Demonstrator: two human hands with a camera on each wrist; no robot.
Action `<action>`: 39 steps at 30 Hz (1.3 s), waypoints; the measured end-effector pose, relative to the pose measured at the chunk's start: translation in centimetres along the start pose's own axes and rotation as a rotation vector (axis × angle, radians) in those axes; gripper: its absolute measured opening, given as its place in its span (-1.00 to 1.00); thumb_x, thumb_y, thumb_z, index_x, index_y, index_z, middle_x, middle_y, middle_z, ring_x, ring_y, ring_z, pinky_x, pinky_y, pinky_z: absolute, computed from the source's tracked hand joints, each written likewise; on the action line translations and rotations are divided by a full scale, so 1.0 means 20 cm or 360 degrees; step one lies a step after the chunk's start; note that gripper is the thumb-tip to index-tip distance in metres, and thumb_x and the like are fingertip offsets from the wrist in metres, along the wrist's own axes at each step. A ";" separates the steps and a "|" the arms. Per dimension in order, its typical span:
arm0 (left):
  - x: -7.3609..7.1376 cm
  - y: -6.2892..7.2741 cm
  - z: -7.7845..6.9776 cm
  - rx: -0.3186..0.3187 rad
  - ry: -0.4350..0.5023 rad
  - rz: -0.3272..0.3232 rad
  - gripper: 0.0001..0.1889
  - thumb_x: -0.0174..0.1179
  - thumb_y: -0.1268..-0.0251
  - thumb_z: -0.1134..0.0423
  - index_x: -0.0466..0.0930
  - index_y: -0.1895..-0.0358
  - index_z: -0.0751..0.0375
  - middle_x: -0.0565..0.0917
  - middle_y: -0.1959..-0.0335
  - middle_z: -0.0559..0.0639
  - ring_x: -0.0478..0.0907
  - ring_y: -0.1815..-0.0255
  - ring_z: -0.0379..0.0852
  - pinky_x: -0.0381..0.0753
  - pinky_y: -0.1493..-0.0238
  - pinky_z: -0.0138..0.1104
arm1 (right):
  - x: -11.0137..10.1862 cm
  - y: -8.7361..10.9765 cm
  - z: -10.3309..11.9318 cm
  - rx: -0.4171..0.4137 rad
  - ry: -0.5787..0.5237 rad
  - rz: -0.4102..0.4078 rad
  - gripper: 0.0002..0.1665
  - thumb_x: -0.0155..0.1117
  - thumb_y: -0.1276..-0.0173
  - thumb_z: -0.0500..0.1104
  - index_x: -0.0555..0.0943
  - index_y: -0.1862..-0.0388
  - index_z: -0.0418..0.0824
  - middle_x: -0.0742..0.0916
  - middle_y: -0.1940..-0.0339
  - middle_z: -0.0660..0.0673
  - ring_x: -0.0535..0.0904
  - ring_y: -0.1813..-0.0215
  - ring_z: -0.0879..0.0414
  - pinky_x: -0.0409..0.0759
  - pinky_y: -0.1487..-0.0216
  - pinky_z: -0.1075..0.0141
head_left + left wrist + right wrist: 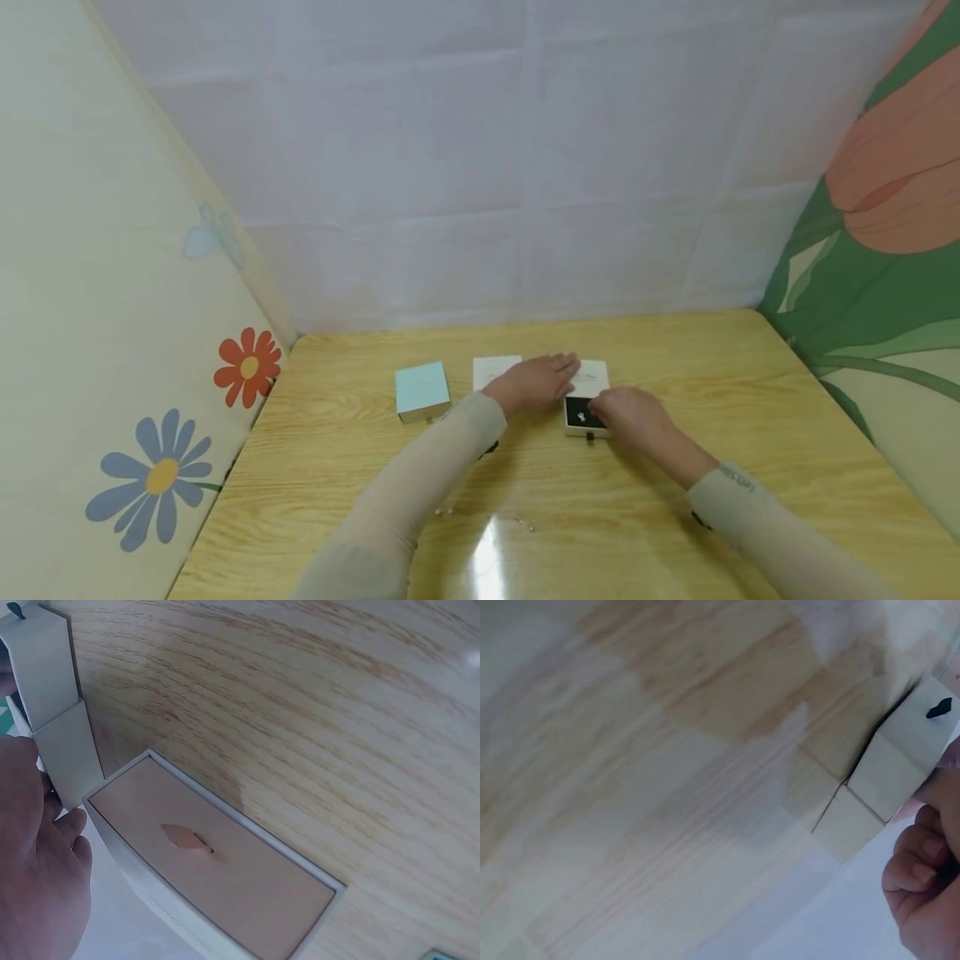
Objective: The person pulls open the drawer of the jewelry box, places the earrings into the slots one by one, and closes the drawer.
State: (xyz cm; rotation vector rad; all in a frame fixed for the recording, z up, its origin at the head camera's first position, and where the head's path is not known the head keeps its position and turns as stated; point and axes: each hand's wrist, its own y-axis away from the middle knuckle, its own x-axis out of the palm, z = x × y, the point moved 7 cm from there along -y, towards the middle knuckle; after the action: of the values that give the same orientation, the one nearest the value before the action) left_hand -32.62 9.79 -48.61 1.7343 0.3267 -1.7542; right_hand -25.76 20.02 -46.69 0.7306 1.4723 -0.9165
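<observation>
My left hand (534,385) lies at the left side of a white drawer box (590,377), its fingers extended across the sleeve. The box's drawer (576,431) is pulled out towards me, with a black lining and a dark pull tab. On the lining sits a small silvery piece of jewellery (581,417). Over the drawer's right part is my right hand (637,418), fingers bent and fingertips down at the lining. Whether those fingertips pinch anything is hidden. In the right wrist view, the box's side (889,776) shows beside curled fingers (919,859).
Behind my left wrist lies a second white box (495,367); the left wrist view shows its beige insert (217,855) with a leaf-shaped tab. A light-blue box (422,387) stands further left. Small shiny pieces (445,512) and more small jewellery (527,524) lie near the front.
</observation>
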 end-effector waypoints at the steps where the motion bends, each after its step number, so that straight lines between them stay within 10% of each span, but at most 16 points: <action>1: 0.00 0.00 0.00 -0.0001 -0.0004 -0.0002 -0.39 -0.46 -0.73 -0.04 -0.19 -0.67 0.10 -0.13 -0.69 -0.03 -0.14 -0.68 -0.10 -0.14 -0.64 -0.33 | 0.00 0.00 0.00 -0.0037 0.0036 -0.0018 -0.83 0.41 -0.23 -0.38 0.74 0.40 -0.11 0.77 0.47 -0.05 0.67 0.47 0.10 0.70 0.46 0.24; 8: 0.00 0.00 0.02 0.0006 -0.0005 -0.0008 -0.39 -0.48 -0.73 -0.03 -0.19 -0.67 0.12 -0.13 -0.69 -0.02 -0.14 -0.68 -0.09 -0.14 -0.64 -0.32 | 0.01 -0.01 0.02 -0.0216 0.0193 -0.0109 -0.74 0.43 -0.13 -0.46 0.71 0.45 -0.09 0.72 0.52 -0.02 0.61 0.53 0.14 0.63 0.56 0.30; 19: 0.01 -0.02 0.03 -0.0016 0.0019 0.0015 -0.38 -0.48 -0.72 -0.06 -0.23 -0.67 0.09 -0.16 -0.69 -0.03 -0.17 -0.68 -0.08 -0.16 -0.64 -0.31 | -0.04 0.02 -0.03 0.0021 -0.0123 -0.0284 -0.95 0.45 -0.29 -0.21 0.76 0.31 -0.18 0.75 0.49 -0.04 0.66 0.48 0.10 0.70 0.44 0.23; 39: 0.02 -0.02 0.01 -0.0014 0.0033 0.0007 -0.39 -0.49 -0.72 -0.05 -0.23 -0.67 0.07 -0.16 -0.69 -0.04 -0.15 -0.68 -0.09 -0.17 -0.64 -0.33 | 0.04 0.00 -0.07 0.0277 -0.0494 -0.0054 -0.84 0.44 -0.31 -0.18 0.78 0.18 -0.21 0.81 0.29 -0.09 0.71 0.32 0.08 0.74 0.27 0.15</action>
State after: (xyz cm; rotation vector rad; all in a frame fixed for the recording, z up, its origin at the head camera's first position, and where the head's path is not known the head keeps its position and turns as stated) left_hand -32.94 9.90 -49.10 1.7470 0.3386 -1.7302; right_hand -26.48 21.17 -47.42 0.6565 1.1443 -1.1399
